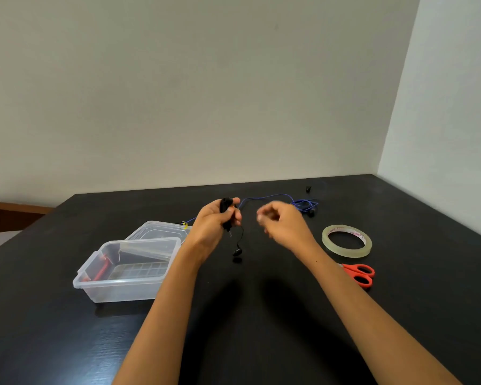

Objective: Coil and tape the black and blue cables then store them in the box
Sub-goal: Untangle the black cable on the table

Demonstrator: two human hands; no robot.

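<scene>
Black cable [226, 209], gathered into a tight bundle, sits clamped in the left hand [213, 222], fingers and thumb curled round it above the dark table [261, 323]. A short tail with an earbud [237, 252] hangs from the fist, so the coiling looks nearly done and the grip is probably there to stop the loops springing apart before taping.

The right hand [279, 222] hovers just beside the left, apart from the bundle. Its fingers are curled, but motion blur hides whether they pinch anything.

The blue cable [271, 195] lies loose on the table beyond both hands, from a yellow-tagged end near the lid [150, 227] to a slack tangle at the far right. Neither hand touches it.

A roll of clear tape [346, 241] and red-handled scissors [358, 275] lie to the right, near the right forearm, likely set there for the free hand to reach.

The clear plastic box [117, 293] stands open at the left, near the left forearm, with its lid just behind it. Neither cable is in it.
</scene>
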